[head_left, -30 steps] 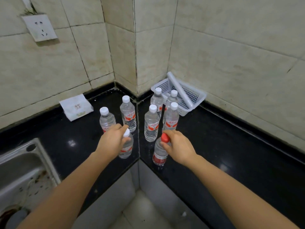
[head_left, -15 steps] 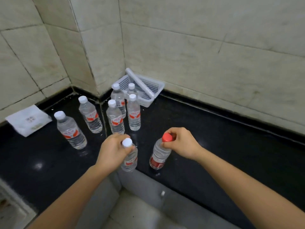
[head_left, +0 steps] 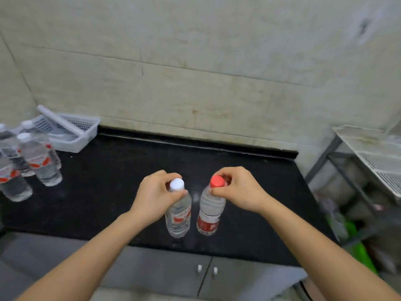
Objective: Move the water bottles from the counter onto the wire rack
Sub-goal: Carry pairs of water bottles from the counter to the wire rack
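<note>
My left hand (head_left: 155, 193) grips the neck of a clear white-capped bottle (head_left: 179, 216). My right hand (head_left: 239, 190) grips the neck of a red-capped bottle (head_left: 209, 213) with a red label. Both bottles hang upright side by side above the front part of the black counter (head_left: 130, 170). Several more white-capped bottles (head_left: 36, 161) stand at the counter's left edge. The wire rack (head_left: 377, 157), white shelves on a grey metal frame, stands at the far right beyond the counter's end.
A white plastic basket (head_left: 71, 133) with a long handle sits in the back left corner. Tiled wall runs behind the counter. Grey cabinet doors (head_left: 206, 274) lie below. Green bags (head_left: 360, 253) lie on the floor under the rack.
Both hands have carried their bottles rightward, away from the standing group. The view has swung right, so the wire rack has come into sight and the sink side is gone.
</note>
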